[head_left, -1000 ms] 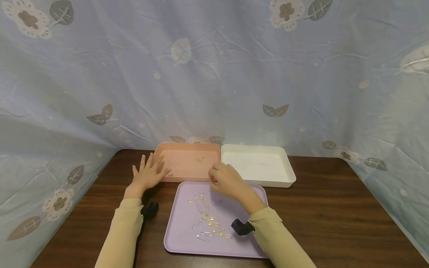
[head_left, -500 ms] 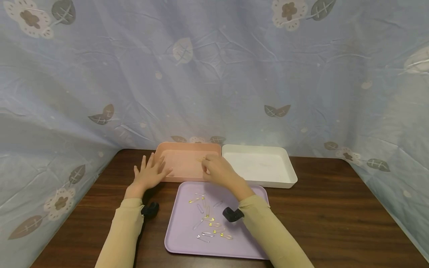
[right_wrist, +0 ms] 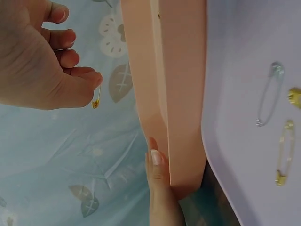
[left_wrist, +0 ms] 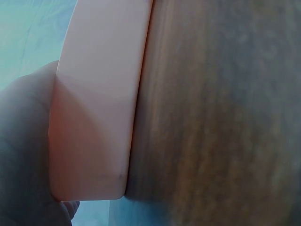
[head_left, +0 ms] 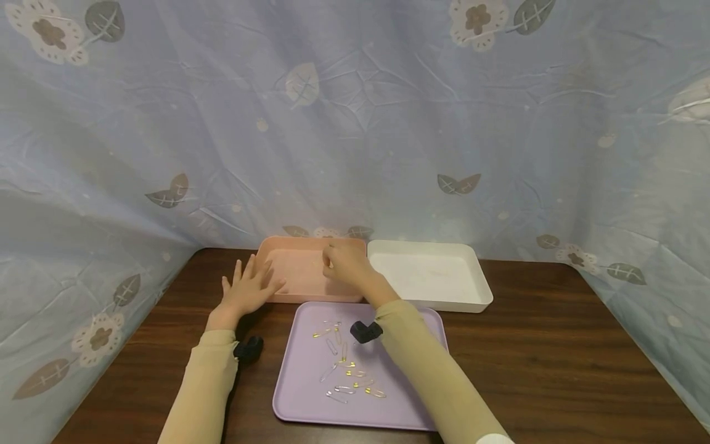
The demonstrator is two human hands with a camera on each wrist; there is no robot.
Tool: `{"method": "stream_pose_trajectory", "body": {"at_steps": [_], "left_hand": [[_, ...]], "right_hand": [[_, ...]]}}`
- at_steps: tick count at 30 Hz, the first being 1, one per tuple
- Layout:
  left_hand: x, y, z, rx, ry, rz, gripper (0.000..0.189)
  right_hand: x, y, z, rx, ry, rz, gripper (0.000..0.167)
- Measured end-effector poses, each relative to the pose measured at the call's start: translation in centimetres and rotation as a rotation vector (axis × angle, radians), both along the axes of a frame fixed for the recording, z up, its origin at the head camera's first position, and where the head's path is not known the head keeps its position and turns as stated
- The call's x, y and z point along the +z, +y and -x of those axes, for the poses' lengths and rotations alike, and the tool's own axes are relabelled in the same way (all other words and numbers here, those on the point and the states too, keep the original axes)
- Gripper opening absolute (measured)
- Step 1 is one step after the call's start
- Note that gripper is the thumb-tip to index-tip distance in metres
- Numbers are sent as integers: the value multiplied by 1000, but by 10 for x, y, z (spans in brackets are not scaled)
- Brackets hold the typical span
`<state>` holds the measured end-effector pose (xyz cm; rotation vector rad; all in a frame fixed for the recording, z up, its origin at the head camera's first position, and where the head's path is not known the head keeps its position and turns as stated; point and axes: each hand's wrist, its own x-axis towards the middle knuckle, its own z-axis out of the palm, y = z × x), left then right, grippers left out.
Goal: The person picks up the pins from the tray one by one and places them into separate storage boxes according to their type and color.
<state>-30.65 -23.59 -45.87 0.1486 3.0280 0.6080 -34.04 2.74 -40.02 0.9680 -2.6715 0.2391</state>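
Observation:
My right hand [head_left: 346, 265] is above the pink tray [head_left: 288, 268]. In the right wrist view, thumb and fingertip pinch one end of a gold safety pin [right_wrist: 96, 102], which hangs downward. The left hand [head_left: 246, 293] rests at the pink tray's left end, fingers spread; its thumb [right_wrist: 157, 162] lies over the rim in the right wrist view. In front, a purple tray [head_left: 399, 404] bears several gold safety pins [head_left: 356, 374] and silver safety pins [head_left: 344, 390], scattered about. My right hand hides part of the pink tray's floor.
A white tray [head_left: 424, 271] stands directly right of the pink one. All three trays are on a dark wooden table [head_left: 543, 345]. Behind it hangs a blue curtain [head_left: 355, 135] with leaf and flower prints. The right forearm crosses the purple tray's right side.
My right hand has moved left and farther back, from the front edges of the pink and white trays to over the pink tray. The left hand has stayed in place.

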Motion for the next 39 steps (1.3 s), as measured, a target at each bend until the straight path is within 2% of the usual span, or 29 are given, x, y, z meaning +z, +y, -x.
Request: {"method": "stream_pose_trajectory", "body": {"at_steps": [7, 13, 24, 32, 39], "left_hand": [[0, 1, 0, 7, 12, -3, 84], [-2, 1, 1, 3, 11, -5, 84], [-3, 2, 1, 2, 6, 2, 85], [-2, 1, 0, 2, 18, 1, 82], [-1, -1, 0, 7, 20, 3, 82]], "right_hand": [[1, -11, 20, 1, -99, -11, 9], [-3, -17, 32, -19, -137, -31, 9], [-11, -29, 42, -24, -114, -18, 6], [-17, -36, 46, -65, -100, -34, 5], [-18, -42, 47, -73, -67, 6, 8]]}}
